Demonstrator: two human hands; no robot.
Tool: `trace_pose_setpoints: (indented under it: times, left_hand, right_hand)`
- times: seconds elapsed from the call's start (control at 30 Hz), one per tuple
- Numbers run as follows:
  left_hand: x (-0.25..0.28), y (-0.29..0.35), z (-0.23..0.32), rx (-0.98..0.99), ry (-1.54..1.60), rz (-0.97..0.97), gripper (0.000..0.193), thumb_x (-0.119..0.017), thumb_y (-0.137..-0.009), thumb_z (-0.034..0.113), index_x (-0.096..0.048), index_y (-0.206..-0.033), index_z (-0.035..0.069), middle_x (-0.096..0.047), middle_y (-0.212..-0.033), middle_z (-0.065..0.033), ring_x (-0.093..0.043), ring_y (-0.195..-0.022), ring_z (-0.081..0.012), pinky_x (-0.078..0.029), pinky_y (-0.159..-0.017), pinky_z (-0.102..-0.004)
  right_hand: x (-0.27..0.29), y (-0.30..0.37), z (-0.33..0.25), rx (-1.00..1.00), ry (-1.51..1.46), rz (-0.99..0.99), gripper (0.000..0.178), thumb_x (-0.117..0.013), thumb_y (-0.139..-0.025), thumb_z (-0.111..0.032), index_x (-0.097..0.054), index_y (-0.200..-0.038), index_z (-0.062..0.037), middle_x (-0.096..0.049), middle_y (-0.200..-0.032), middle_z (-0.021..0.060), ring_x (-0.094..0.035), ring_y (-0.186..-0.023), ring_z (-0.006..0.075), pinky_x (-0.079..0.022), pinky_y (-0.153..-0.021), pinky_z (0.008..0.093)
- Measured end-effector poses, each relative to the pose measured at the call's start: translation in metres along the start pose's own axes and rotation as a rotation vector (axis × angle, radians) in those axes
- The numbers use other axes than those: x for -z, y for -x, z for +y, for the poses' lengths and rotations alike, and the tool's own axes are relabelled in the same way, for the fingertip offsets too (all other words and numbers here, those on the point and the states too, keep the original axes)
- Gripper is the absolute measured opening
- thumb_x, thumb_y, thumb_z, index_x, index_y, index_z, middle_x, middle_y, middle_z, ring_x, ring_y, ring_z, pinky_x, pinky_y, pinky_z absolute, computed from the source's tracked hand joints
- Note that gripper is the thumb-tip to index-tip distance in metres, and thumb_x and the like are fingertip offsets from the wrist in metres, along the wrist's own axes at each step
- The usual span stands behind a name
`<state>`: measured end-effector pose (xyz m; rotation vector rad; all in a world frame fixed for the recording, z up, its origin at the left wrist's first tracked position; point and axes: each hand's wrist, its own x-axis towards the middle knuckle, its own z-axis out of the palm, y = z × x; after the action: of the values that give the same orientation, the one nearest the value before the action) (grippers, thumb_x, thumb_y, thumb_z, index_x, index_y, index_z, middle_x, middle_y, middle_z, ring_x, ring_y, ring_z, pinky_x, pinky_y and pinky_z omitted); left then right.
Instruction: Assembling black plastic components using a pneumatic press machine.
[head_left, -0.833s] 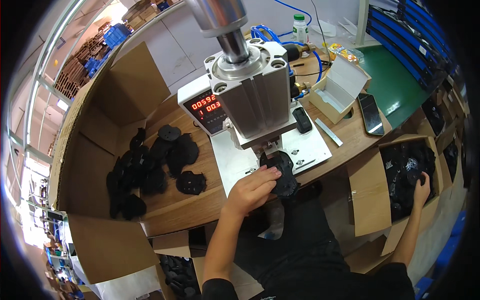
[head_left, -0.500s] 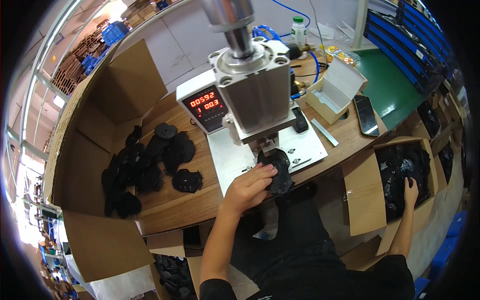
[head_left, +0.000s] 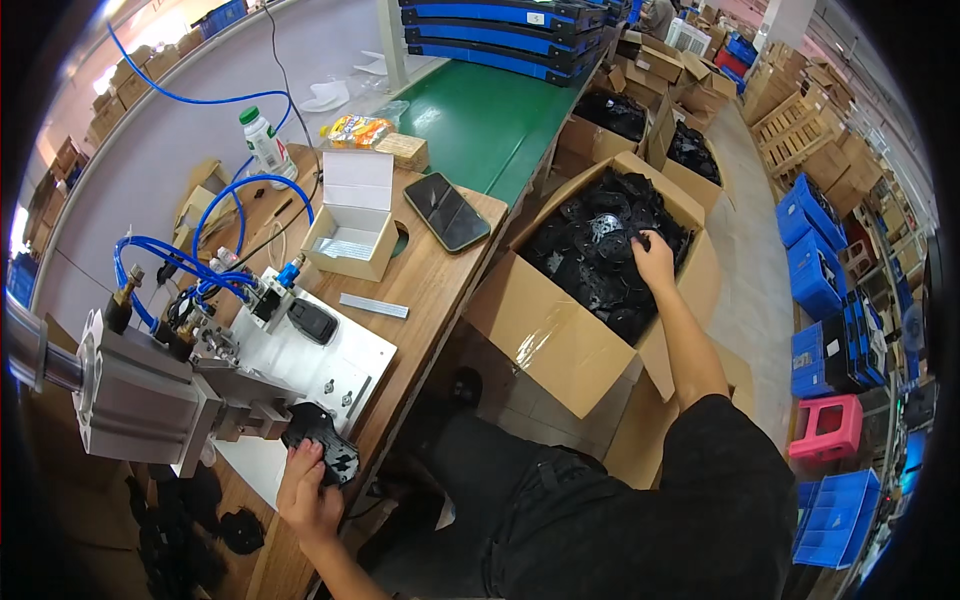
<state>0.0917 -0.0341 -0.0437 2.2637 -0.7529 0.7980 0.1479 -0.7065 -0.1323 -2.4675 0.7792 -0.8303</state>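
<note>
My left hand grips the near end of a black moulded plastic part, thumb and fingers bent over it. The part's far end lies at the tooling of a silver bench press, on its white base plate. Over to the right, my right hand reaches into an open cardboard box heaped with similar black parts. Its fingers are closed at the edge of one dark part; the fingertips are partly hidden.
Loose black parts lie left of the press on the wooden table. A small open box, a metal strip, a phone and a white bottle stand or lie behind. Blue hoses loop from the press.
The view has swung right, bringing the box of parts nearer the middle. My left hand stays on the part at the press; my right hand remains among the parts in the box.
</note>
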Motion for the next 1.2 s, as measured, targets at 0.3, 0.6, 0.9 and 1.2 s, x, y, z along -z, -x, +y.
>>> trace_pose_setpoints:
  times: [0.3, 0.6, 0.9, 1.2]
  left_hand:
    - [0.006, 0.000, 0.005, 0.006, -0.013, -0.011, 0.029, -0.056, -0.062, -0.016, -0.062, -0.086, -0.003, -0.075, -0.106, -0.0190, -0.071, -0.108, -0.0379, -0.052, -0.101, -0.0529]
    - [0.004, -0.013, 0.003, -0.087, 0.068, -0.033, 0.034, -0.069, -0.065, -0.011, -0.067, -0.098, -0.001, -0.071, -0.119, -0.0174, -0.069, -0.115, -0.0355, -0.055, -0.102, -0.0471]
    - [0.022, -0.004, 0.014, -0.011, -0.062, 0.004, 0.033, -0.079, -0.069, 0.002, -0.068, -0.100, 0.003, -0.068, -0.115, -0.0158, -0.069, -0.107, -0.0328, -0.059, -0.092, -0.0425]
    - [0.087, 0.050, 0.010, 0.319, -0.460, 0.069, 0.062, -0.080, -0.076, 0.012, -0.060, -0.134, 0.002, -0.059, -0.132, -0.0215, -0.055, -0.126, -0.0405, -0.048, -0.104, -0.0455]
  right_hand:
    - [-0.007, -0.039, -0.059, 0.360, -0.014, -0.043, 0.048, -0.074, -0.081, -0.025, -0.063, -0.122, -0.0014, -0.062, -0.129, 0.0198, -0.057, -0.125, 0.0363, -0.045, -0.107, 0.0436]
    - [0.048, 0.182, -0.369, 1.523, -0.796, -0.613, 0.041, -0.077, -0.081, -0.016, -0.069, -0.120, -0.0083, -0.066, -0.131, 0.0067, -0.065, -0.122, 0.0210, -0.056, -0.084, 0.0318]
    - [0.030, 0.233, -0.425, 1.623, -0.534, -0.583, 0.041, -0.066, -0.083, -0.009, -0.065, -0.124, -0.0041, -0.065, -0.131, 0.0091, -0.068, -0.116, 0.0202, -0.057, -0.079, 0.0301]
    - [0.019, 0.231, -0.415, 1.555, -0.508, -0.579, 0.029, -0.061, -0.084, -0.004, -0.067, -0.113, -0.0050, -0.067, -0.130, 0.0087, -0.070, -0.113, 0.0191, -0.059, -0.072, 0.0289]
